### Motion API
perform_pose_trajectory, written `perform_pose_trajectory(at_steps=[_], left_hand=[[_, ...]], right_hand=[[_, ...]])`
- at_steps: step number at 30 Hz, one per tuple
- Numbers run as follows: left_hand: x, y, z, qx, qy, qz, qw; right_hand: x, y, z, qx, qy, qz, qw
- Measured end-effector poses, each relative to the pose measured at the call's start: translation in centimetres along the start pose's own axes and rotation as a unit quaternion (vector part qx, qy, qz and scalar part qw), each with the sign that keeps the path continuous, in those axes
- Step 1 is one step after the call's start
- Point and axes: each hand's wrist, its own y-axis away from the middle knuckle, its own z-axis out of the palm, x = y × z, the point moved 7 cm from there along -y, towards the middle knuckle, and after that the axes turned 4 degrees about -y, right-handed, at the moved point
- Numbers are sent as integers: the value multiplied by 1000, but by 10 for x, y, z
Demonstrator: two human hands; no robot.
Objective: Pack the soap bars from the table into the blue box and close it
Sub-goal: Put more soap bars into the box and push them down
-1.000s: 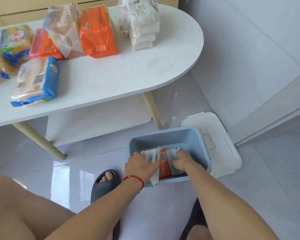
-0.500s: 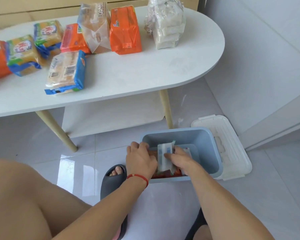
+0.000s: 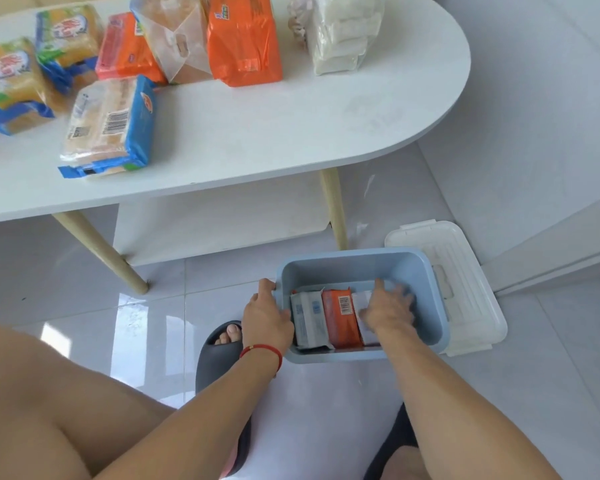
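The blue box (image 3: 361,268) stands on the tiled floor (image 3: 153,323) just in front of the table (image 3: 257,133), with its white lid (image 3: 465,289) lying beside it on the right. Three soap packs are seen on edge along the near wall of the box: a grey-white pack (image 3: 307,318) at the left, an orange pack (image 3: 342,317) in the middle and a white pack (image 3: 362,306) at the right, side by side and touching. The left hand (image 3: 265,315) is curled over the left rim of the box, which is thereby steadied. The right hand (image 3: 388,308) is laid inside the box with its fingers spread loosely over the white pack; nothing is clasped in it, and the pack seems to be pressed into line rather than lifted.

The step in hand is judged to be the squaring of this first row. It is best done by keeping the rim held firm while the packs are pushed flat against the near wall and against each other, so that no slanted gap is left. The wrappers look slick and crinkly, so a broad, flat press is to be preferred to a pinch.

Much remains to be packed: on the table are seen a blue-edged pack (image 3: 108,128), two yellow and green packs (image 3: 11,81) (image 3: 68,34), further orange packs (image 3: 245,39) (image 3: 127,50), a clear bag (image 3: 177,36) and a white bundle (image 3: 340,32). The far half of the box is best kept free for these, or the lid may not be seated flat.
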Motion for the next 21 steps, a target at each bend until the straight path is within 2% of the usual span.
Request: perform_pose_trajectory(at_steps=[1, 3, 5, 7, 10, 13, 17, 21], left_hand=[[-1, -1, 0, 0, 1, 0, 1000], [0, -2, 0, -3, 3, 3, 1000], [0, -2, -2, -8, 0, 8, 1000], [0, -3, -4, -12, 0, 10, 1000], [0, -3, -4, -16, 1, 10, 1000], [-2, -3, -4, -22, 6, 4, 1000], [-1, -2, -6, -39, 6, 0, 999], [7, 8, -23, -76, 1, -3, 997]], right_hand=[[9, 0, 10, -52, -10, 22, 998], [11, 3, 32, -147, -6, 12, 989], [4, 6, 41, -178, 15, -14, 984], [-5, 5, 40, -162, 27, -9, 986], [-24, 10, 37, -103, 108, -31, 988], [-41, 20, 50, -155, 93, -73, 981], [-46, 26, 39, -176, 167, -78, 967], [-70, 47, 3, -79, 103, -85, 988]])
